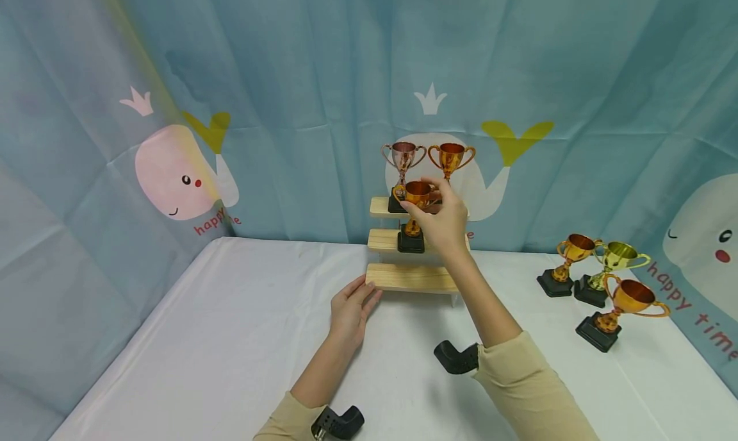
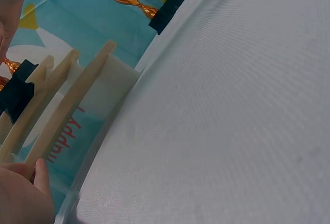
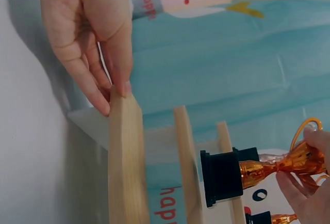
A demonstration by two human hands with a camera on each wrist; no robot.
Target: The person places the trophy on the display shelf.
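On middle step of wooden riser (image 1: 398, 278), upright orange trophy (image 1: 416, 205) pinched by right hand (image 1: 445, 221); left hand (image 1: 350, 311) flat, fingers straight, touching bottom step's left end.

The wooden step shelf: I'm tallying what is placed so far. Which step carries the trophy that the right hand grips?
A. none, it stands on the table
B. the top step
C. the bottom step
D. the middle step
D: the right hand holds the orange trophy by its cup, and its black base sits on the middle step of the wooden step shelf, below the two trophies on the top step.
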